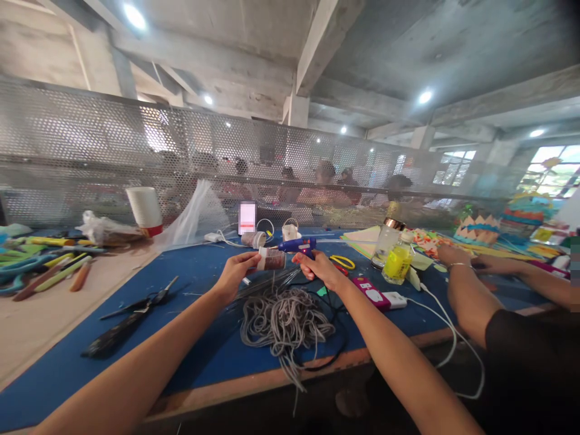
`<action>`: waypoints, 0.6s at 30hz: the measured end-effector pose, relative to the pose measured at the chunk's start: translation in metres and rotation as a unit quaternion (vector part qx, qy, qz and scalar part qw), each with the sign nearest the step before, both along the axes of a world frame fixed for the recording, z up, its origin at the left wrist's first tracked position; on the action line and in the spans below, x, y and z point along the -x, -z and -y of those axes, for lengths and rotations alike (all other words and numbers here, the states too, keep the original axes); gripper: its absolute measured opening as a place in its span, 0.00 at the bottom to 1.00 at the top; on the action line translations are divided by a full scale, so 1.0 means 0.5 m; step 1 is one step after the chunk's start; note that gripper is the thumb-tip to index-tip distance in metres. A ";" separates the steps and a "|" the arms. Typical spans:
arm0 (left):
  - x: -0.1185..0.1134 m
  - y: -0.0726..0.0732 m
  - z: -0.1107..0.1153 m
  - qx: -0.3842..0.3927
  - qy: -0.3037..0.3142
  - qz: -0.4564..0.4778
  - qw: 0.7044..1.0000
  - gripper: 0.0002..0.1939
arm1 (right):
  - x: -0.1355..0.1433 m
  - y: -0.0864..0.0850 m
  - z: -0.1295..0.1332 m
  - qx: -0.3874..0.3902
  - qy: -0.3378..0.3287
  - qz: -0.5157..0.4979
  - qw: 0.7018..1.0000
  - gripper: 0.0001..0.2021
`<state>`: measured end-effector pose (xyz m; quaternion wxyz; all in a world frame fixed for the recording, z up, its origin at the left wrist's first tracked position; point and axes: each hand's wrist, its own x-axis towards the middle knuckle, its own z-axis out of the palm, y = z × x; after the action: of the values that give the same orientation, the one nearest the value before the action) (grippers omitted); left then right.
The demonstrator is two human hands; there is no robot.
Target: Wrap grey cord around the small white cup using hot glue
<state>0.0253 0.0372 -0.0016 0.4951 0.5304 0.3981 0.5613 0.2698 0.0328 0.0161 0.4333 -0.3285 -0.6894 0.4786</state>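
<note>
My left hand [238, 273] is closed on a small paper cup [273, 259] lying on its side, its wall partly covered in brownish-grey cord. In my right hand [321, 269] is a blue glue gun [296, 245], its nozzle pointing left over the top of the cup. A clear glue stick sticks out from the gun's back end. Just below both hands lies a loose heap of grey cord [287, 320], hanging a little over the table's front edge. Behind the held cup are another cord-wrapped cup [254, 240] and a small white cup [290, 231].
Black-handled scissors [131, 317] lie at left on the blue table mat [190, 344]. A stack of paper cups [145, 210] and a phone [247, 217] stand behind. Right are a yellow bottle [398, 263], glass jar [386, 241], power bank [371, 294], cables and a co-worker's arms [466, 293].
</note>
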 end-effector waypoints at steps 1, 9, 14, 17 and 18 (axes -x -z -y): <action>-0.001 -0.001 0.001 0.002 -0.001 0.004 1.000 0.23 | 0.000 0.001 -0.001 0.003 -0.004 -0.003 1.000 0.23; -0.007 -0.006 0.008 0.020 0.009 0.013 1.000 0.21 | 0.000 0.022 -0.023 -0.018 0.057 0.031 0.998 0.23; -0.006 -0.003 0.007 0.016 0.026 0.005 1.000 0.20 | -0.005 0.031 -0.029 -0.075 0.114 0.098 0.986 0.24; -0.006 -0.003 0.007 0.009 0.026 0.001 1.000 0.18 | -0.011 0.029 -0.036 -0.136 0.191 0.165 0.958 0.23; -0.005 -0.003 0.007 0.006 0.027 0.002 1.000 0.18 | -0.013 0.027 -0.038 -0.163 0.223 0.186 0.943 0.23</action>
<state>0.0280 0.0337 -0.0003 0.5139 0.5367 0.3860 0.5467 0.2764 0.0516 0.0027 0.4409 -0.4822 -0.7350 0.1814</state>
